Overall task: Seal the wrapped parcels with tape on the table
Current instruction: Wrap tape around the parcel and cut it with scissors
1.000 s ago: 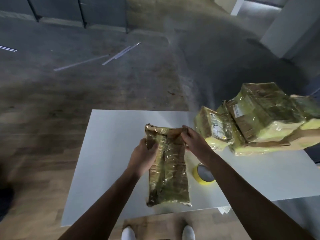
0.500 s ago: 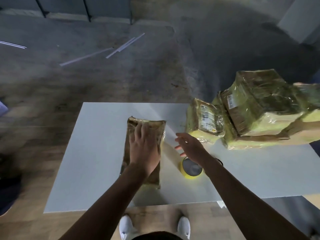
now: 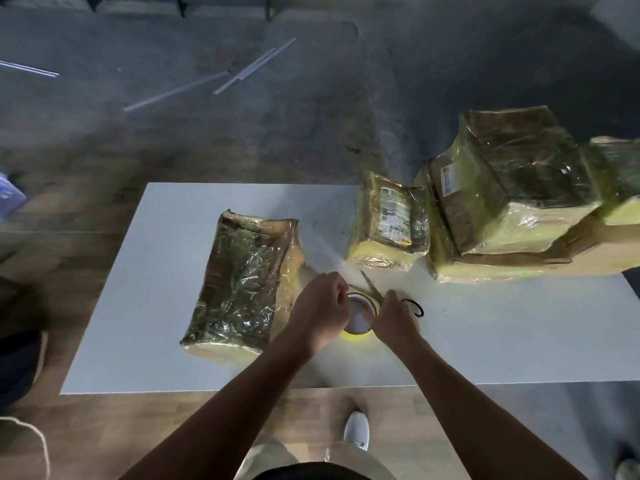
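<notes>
Wrapped parcel (image 3: 242, 285), film-covered, lies flat on the white table (image 3: 166, 306) just left of both hands, with neither touching it. I see the left hand (image 3: 318, 310) curled round the yellow tape roll (image 3: 358, 318), which I judge steadies it on the table. The right hand (image 3: 393, 318) pinches a loose tape strip (image 3: 370, 287), apparently to peel a length free. Beyond the right hand sits a pile of wrapped parcels (image 3: 502, 209). A black ring (image 3: 415, 306) lies just beside that hand.

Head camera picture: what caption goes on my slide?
The left hand and right hand grip the yellow tape roll beside a wrapped parcel on the white table.
</notes>
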Demonstrator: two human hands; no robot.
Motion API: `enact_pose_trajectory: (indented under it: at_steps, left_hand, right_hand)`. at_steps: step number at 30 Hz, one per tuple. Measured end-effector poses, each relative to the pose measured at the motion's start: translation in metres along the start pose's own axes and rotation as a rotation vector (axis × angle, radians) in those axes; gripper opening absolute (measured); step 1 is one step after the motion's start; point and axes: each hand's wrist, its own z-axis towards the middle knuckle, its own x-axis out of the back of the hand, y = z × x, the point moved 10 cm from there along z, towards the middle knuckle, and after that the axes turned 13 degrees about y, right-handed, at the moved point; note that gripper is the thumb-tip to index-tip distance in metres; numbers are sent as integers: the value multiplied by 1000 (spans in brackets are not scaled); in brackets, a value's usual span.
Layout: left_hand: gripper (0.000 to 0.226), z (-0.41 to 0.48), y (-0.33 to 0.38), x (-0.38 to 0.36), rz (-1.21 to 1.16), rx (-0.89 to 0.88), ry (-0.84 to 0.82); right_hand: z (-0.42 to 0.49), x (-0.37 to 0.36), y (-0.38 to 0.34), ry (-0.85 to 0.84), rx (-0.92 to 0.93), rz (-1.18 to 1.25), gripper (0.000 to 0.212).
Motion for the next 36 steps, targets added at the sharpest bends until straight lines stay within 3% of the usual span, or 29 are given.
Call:
enact_pose_trajectory:
  at_steps: [3,8,14,17,23,26,30,36]
  left_hand:
    - [15,-1,-6,0,-34,90,-15]
    - [17,-3,-21,3,-111,220,-38]
    - [28,-3,-43,-4,-232,397,-124]
    - [20,0,-43,-1,-422,556,-131]
    - [19,12,-41,13,-709,730,-104]
    - [16,15,-42,16,-763,772,-108]
    - [17,18,-38,21,-778,736,-135]
    - [25,24,-34,28,-741,621,-187]
  right_hand:
    - [-1,-15,13,-94,-89,38,46]
    - [-6,-26,14,-207,-263,333,17]
    - [-1,21,-22,-24,-190,565,12]
    - [1,41,-39,66,-159,649,18]
    - [-7,75,-67,237,15,574,11]
    - [-11,83,-76,285,85,545,29]
    - [-15,90,-82,352,144,434,51]
    - [-22,99,-94,448,234,250,50]
